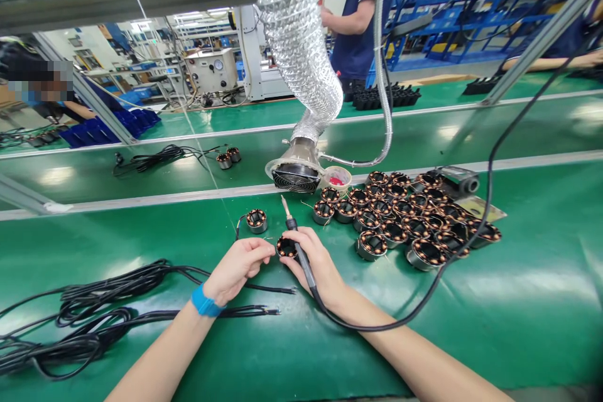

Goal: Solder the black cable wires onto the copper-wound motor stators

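My right hand (324,269) is closed around a soldering iron (303,256), whose tip points up and away from me. The same hand's fingers also steady a small copper-wound motor stator (284,248) in front of me. At the stator's left side, my left hand (241,266) is closed in a pinch; whatever lies between its fingertips is too small to make out. A blue band (205,301) circles the left wrist. Just beyond the left hand sits another stator (257,220) with thin coloured wires.
Several stators (371,245) cluster on the green bench to the right. Coiled black cables (101,292) lie at left, their ends under my left hand. A fume extractor (296,177) hangs ahead beside a round dish (337,178). The iron's cord (438,282) loops over my right forearm.
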Demonstrator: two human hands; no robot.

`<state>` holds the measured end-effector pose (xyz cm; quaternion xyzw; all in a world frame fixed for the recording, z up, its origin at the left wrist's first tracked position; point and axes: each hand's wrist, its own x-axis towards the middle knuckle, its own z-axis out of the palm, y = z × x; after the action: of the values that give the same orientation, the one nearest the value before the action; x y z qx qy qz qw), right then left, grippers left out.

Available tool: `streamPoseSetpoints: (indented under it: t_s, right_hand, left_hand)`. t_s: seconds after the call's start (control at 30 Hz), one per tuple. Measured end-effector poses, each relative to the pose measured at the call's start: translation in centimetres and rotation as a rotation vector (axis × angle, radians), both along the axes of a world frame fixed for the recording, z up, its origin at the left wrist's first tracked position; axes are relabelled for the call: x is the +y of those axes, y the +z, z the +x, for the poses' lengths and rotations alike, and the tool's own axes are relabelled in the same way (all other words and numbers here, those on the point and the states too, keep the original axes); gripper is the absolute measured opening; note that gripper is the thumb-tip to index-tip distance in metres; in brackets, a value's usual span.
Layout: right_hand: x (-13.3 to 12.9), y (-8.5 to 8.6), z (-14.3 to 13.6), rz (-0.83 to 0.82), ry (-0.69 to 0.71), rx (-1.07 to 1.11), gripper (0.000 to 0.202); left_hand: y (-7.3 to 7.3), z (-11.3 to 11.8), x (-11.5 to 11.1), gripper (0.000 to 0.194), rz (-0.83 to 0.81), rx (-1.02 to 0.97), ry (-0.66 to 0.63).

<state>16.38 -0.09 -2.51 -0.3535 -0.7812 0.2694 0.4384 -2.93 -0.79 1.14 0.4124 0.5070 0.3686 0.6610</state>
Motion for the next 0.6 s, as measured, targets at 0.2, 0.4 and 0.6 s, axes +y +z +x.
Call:
streamPoseSetpoints:
  t_s: [0.2,0.4,0.6]
  right_hand:
    - [0.1,-0.2,-0.1,0.001,-0.004,-0.009,0.05]
    - [0.1,-0.2,-0.1,0.026,-0.013,0.004,0.047]
    - [0.2,0.0,-0.1,0.043,-0.019,0.001,0.045]
  left_hand:
    - [-0.1,0.4,0.7,0.034,0.07,0.011,0.078]
    - [0.3,0.2,0.9,0.043,0.073,0.12,0.026]
    - [4.9,-0.4,-3.6,0.032,0.409,0.182,0.196]
